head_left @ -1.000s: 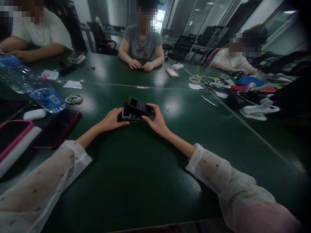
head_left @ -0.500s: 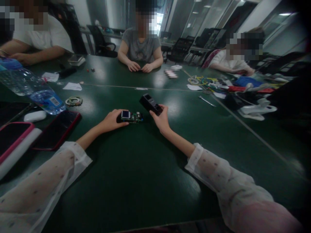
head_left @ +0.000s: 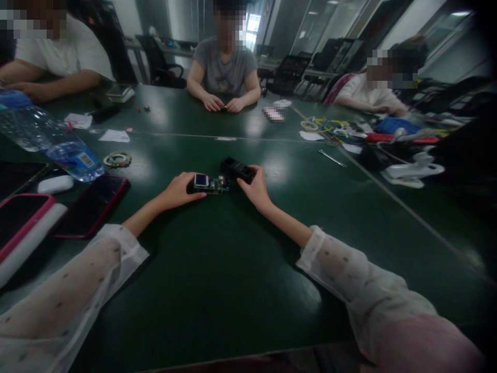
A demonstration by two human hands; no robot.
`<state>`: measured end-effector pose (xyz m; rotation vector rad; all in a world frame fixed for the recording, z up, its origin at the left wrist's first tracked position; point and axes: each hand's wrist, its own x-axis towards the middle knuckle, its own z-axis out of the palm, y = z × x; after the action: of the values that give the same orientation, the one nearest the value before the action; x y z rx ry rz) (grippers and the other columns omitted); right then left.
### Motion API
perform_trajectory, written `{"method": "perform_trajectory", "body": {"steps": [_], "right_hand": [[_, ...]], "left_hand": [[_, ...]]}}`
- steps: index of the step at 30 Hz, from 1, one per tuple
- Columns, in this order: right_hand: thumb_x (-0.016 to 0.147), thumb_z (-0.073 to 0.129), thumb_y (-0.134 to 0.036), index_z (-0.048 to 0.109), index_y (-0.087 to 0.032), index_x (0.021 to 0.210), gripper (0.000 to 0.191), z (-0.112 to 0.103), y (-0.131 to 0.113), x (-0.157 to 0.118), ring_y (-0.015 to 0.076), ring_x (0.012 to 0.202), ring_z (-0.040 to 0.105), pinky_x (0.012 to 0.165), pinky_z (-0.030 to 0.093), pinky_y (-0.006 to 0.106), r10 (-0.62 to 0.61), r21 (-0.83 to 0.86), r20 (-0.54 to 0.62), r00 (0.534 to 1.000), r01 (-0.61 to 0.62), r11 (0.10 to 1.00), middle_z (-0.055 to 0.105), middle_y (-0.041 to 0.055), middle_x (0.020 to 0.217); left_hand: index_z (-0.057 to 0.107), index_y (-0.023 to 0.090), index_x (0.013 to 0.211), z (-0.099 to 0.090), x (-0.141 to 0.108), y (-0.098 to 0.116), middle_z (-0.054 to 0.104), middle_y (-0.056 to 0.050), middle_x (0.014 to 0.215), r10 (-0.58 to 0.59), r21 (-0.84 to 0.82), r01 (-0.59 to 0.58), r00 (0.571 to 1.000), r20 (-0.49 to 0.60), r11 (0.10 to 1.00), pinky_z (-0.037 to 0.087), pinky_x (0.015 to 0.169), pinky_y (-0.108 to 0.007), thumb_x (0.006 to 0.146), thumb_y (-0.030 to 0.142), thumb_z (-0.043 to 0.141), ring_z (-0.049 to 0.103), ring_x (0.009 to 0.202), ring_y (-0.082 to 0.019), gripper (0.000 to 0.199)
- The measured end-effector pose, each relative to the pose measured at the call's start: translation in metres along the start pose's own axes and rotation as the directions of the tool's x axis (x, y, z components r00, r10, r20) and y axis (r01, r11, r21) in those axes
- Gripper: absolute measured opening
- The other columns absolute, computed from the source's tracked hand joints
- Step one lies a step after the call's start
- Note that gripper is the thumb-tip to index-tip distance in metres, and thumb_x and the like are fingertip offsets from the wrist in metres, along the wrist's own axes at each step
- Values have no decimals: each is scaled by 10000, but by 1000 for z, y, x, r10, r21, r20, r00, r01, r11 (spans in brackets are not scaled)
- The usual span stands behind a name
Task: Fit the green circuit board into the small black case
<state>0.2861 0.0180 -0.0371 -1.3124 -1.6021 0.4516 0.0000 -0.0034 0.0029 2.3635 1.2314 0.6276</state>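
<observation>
So the left hand (head_left: pixel 181 190) has the circuit board (head_left: pixel 212 184) pinched by its screen end, right hand (head_left: pixel 257 189) is gripping the black casing (head_left: pixel 236 169) just beside it, both over the green bench (head_left: pixel 217 269).

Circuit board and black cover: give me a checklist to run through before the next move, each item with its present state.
1. Circuit board gripped: ok, left hand holds its left end.
2. Black cover gripped: ok, right hand holds its right end.
3. Screen uncovered: ok, fully in view.
4. Gap between board and cover: cannot tell, they look very close.
5. Phone with the red edge away from the board: ok, well off to the left.
6. Board's small parts undamaged: cannot tell, too small.
</observation>
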Motion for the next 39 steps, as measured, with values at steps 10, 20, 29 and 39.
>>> {"method": "perform_trajectory", "body": {"steps": [10,20,29,39], "right_hand": [[759,695,-312,423,-222,1232,554,-2,-2,-1,349,1227,437,1057,387,620,-43,-115,-37,998,38,993,436,141,1255],[765,718,-325,500,-227,1146,450,1,4,2,285,1085,547,979,478,547,-39,-55,-47,998,36,998,537,106,1145],[908,549,-514,374,-270,1342,528,-4,-28,-8,256,1114,575,942,536,445,-142,59,-18,990,143,988,516,107,1248],[913,569,-462,386,-316,1369,513,-8,-50,-17,281,1188,517,1007,491,488,-354,112,222,909,337,935,474,93,1299]], "left_hand": [[523,239,1279,-1,0,-1,597,-91,1237,-20,6,20,1000,6,1000,456,929,-464,817,584,618,540,1113,-305,584],[521,220,1292,0,0,0,590,-102,1252,-14,20,14,1000,-2,1000,439,946,-464,828,572,617,531,1118,-304,590],[523,230,1286,0,-1,0,590,-96,1251,-25,18,25,1000,-9,1000,441,949,-468,831,545,618,535,1127,-303,562],[559,200,1223,2,0,-4,602,-114,1165,-40,25,41,999,-30,999,470,907,-482,808,558,639,568,1057,-307,554]]}}
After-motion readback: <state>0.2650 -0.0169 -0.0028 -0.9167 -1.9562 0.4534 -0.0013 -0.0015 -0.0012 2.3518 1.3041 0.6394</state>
